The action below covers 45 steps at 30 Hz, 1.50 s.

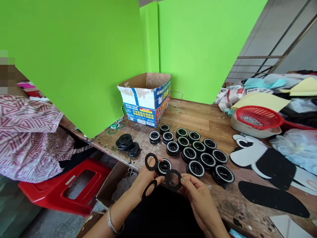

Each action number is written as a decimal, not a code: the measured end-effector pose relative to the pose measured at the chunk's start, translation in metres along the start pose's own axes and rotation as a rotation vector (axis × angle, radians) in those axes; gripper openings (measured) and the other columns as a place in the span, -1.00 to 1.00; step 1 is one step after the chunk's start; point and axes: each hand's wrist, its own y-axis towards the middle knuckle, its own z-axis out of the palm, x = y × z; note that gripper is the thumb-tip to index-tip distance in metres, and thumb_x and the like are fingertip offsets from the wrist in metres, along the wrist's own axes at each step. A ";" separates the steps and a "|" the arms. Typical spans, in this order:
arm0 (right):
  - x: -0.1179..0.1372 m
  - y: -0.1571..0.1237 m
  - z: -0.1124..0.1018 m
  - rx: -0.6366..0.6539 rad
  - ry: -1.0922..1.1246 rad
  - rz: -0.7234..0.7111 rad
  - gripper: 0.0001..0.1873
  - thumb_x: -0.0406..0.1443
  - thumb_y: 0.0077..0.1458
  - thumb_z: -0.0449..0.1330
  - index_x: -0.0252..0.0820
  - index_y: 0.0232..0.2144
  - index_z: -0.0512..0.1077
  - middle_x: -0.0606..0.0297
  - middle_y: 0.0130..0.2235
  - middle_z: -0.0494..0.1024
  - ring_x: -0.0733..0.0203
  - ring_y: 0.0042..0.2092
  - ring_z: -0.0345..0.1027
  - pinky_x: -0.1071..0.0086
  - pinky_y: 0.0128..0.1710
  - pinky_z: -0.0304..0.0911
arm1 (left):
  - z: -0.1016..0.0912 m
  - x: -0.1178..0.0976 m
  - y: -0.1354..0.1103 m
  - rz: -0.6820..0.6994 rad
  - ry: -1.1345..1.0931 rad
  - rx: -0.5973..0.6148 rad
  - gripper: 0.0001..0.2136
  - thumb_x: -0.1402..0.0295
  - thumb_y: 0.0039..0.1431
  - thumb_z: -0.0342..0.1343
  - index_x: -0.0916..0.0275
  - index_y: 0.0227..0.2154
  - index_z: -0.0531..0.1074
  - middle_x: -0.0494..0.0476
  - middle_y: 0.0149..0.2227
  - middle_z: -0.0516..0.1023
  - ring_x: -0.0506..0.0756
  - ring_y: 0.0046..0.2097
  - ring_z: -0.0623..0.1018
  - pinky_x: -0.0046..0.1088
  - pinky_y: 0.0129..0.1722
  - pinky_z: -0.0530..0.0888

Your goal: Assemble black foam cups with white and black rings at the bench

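My right hand (195, 190) pinches a flat black ring (166, 181) between thumb and fingers in front of my body. Close to it, my left hand (142, 178) curls around the edge of a round black piece with a white rim (164, 166); part of this grip is hidden. Two more flat black rings hang on the left hand, an upper ring (146, 161) by the fingers and a lower ring (144, 195) by the thumb. Beyond the hands, several similar white-rimmed round pieces (195, 169) stand grouped on the wooden table (198, 119).
Plain black round pieces (125, 140) are stacked left. Behind stands an open carton (141, 114) against green panels (188, 49). Black-and-white cutouts (273, 168) and a red basket (272, 114) lie right. A red stool (61, 198) and another person's patterned sleeve (27, 115) are left.
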 end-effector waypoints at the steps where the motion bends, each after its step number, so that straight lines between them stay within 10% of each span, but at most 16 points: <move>1: -0.001 0.005 0.004 -0.017 0.005 -0.017 -0.68 -0.08 -0.16 0.36 -0.24 -0.53 0.50 0.26 -0.39 0.52 0.23 -0.34 0.32 0.39 -0.27 0.27 | 0.001 0.002 -0.001 -0.053 -0.140 -0.010 -0.65 0.44 -0.03 0.18 0.20 -0.12 0.35 0.05 -0.24 0.41 0.04 -0.39 0.44 -0.40 -0.35 0.43; 5: -0.007 0.026 0.016 -0.059 0.048 -0.032 -0.67 -0.08 -0.20 0.37 -0.22 -0.44 0.53 0.21 -0.28 0.57 0.10 -0.21 0.40 0.30 -0.15 0.30 | 0.008 0.008 0.001 -0.327 -0.662 -0.060 -0.63 0.17 -0.03 0.21 0.21 -0.21 0.28 -0.03 -0.37 0.39 0.02 -0.53 0.46 -0.40 -0.54 0.50; 13: -0.008 0.039 0.031 -0.106 0.072 0.031 -0.67 -0.14 -0.31 0.41 -0.23 -0.47 0.53 0.24 -0.40 0.60 0.16 -0.34 0.42 0.35 -0.31 0.34 | 0.014 0.008 0.006 -0.424 -0.937 -0.039 -0.52 -0.03 -0.17 0.33 0.29 -0.44 0.33 0.00 -0.52 0.43 -0.02 -0.55 0.47 -0.46 -0.53 0.56; 28: -0.012 0.040 0.035 -0.190 0.018 0.079 -0.62 -0.12 -0.39 0.39 -0.22 -0.47 0.53 0.21 -0.34 0.61 0.09 -0.25 0.45 0.30 -0.25 0.37 | 0.013 0.013 0.009 -0.451 -1.045 -0.017 -0.39 -0.12 -0.36 0.40 0.31 -0.46 0.35 -0.01 -0.56 0.44 -0.02 -0.58 0.49 -0.48 -0.56 0.58; 45: -0.016 0.037 0.033 -0.134 -0.087 0.027 -0.63 -0.03 -0.25 0.34 -0.19 -0.52 0.43 0.23 -0.28 0.55 0.13 -0.30 0.40 0.32 -0.30 0.32 | 0.010 0.009 0.011 -0.490 -0.984 -0.016 -0.57 0.09 -0.15 0.38 0.29 -0.46 0.32 -0.01 -0.57 0.44 -0.01 -0.58 0.49 -0.47 -0.56 0.58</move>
